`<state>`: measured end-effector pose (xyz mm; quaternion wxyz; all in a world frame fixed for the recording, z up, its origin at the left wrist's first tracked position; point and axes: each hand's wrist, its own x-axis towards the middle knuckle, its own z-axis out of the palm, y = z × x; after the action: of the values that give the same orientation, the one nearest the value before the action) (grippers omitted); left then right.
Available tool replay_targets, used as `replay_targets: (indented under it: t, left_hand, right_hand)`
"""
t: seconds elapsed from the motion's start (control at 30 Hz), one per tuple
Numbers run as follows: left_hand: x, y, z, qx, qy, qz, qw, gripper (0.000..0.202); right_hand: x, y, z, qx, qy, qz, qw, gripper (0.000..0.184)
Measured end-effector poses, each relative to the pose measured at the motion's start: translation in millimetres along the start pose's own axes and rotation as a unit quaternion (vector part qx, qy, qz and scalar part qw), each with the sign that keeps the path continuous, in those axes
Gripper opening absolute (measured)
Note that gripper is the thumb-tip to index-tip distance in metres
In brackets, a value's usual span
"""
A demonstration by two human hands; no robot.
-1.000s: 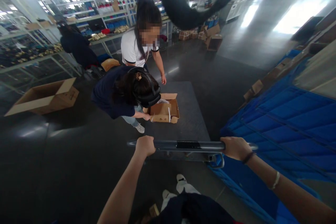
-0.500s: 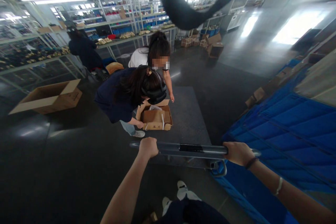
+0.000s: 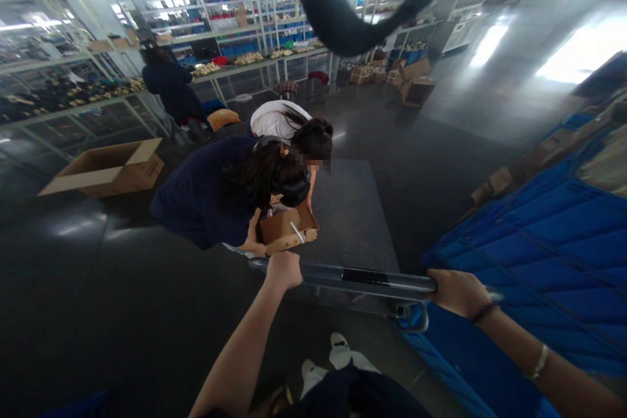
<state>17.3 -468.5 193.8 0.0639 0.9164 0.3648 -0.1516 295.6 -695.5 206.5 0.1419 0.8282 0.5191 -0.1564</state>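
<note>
My left hand (image 3: 284,270) and my right hand (image 3: 456,291) both grip the grey handle bar (image 3: 372,279) of a flat cart with a dark deck (image 3: 350,212). A small open cardboard box (image 3: 287,228) sits tilted at the deck's near left corner. A person in a dark top (image 3: 208,189) bends over it with both hands on the box. A second person in a white shirt (image 3: 274,120) leans in just behind.
Blue plastic crates (image 3: 533,241) crowd the right side, close to the cart. A large open cardboard box (image 3: 105,168) lies on the floor at left. Shelving racks (image 3: 215,26) line the back, with another person (image 3: 171,85) standing there. More boxes (image 3: 416,81) sit farther off.
The box has been pulled nearer to the handle and tipped up. Both people have bent lower over it; the one in white was upright a second ago. My hands kept their grip.
</note>
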Motion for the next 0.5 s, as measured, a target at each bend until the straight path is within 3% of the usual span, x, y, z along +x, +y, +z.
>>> replay_targets:
  t: [0.5]
  left_hand:
    - [6,39,-3.2,-0.026,0.011,0.015,0.999,0.032]
  right_hand:
    - [17,51,11,-0.017,-0.019,0.019,1.0,0.018]
